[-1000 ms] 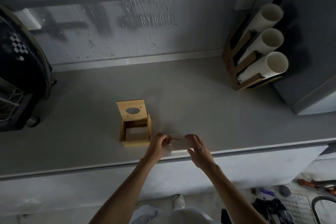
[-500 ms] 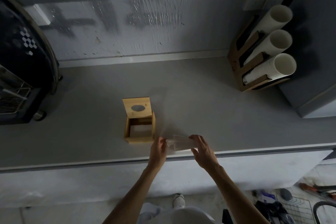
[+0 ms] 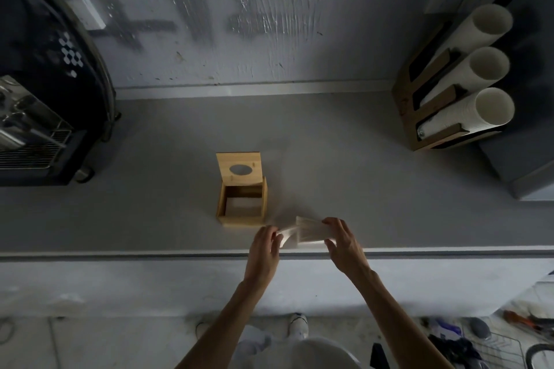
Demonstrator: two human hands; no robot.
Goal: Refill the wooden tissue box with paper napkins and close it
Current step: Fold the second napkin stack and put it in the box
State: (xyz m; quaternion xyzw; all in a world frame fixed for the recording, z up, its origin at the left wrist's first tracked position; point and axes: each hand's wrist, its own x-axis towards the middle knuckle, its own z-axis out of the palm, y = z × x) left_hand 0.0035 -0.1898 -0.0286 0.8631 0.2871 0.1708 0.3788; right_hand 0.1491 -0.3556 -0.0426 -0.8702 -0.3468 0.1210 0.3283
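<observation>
The wooden tissue box [image 3: 242,219] stands on the grey counter, its hinged lid [image 3: 239,170] with an oval hole tipped up at the back. A few white napkins [image 3: 243,207] lie low inside it. Just in front and to the right of the box, both my hands hold a stack of paper napkins [image 3: 308,232] above the counter's front edge. My right hand [image 3: 341,241] grips the stack's right end. My left hand [image 3: 265,246] pinches the left end, where some sheets fan apart and blur.
A black coffee machine [image 3: 45,93] with a metal drip grate fills the left side. A wooden rack with three tubes of white paper cups [image 3: 467,84] stands at the right rear beside a dark appliance. The counter's front edge [image 3: 150,255] runs below the hands.
The napkin stack was lifted slightly and its left end fanned open between my hands. The view shifted a little, so the box sits more to the right in frame.
</observation>
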